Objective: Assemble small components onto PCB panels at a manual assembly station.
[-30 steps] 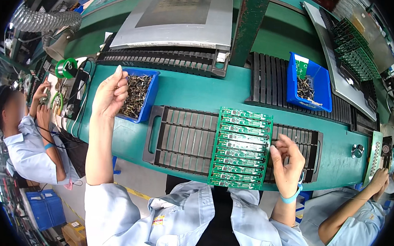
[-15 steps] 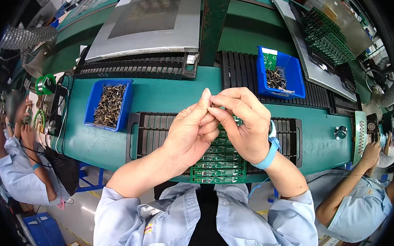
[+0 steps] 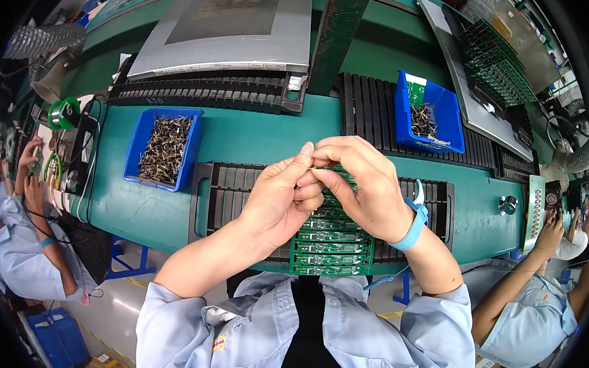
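Above a row of green circuit boards (image 3: 331,249), my two hands meet fingertip to fingertip. My left hand (image 3: 273,199) is closed, its thumb raised and pressed against the forefinger. My right hand (image 3: 369,194), with a light blue wrist strap (image 3: 413,226), pinches thumb and forefinger right beside the left thumb. Whatever sits between the fingertips is too small to make out. The boards lie across a black slotted rack (image 3: 225,210); their far part is hidden under my hands.
To the left stands a blue bin (image 3: 132,154) full of small leaded parts (image 3: 164,150). Another blue bin (image 3: 438,144) at the right back holds similar parts and a small green board. A metal post (image 3: 337,41) rises behind my hands. Co-workers sit on both sides.
The view has shifted slightly. My hands stay together at the fingertips, the right hand's fingers a little more folded over; the boards and bins stay put.
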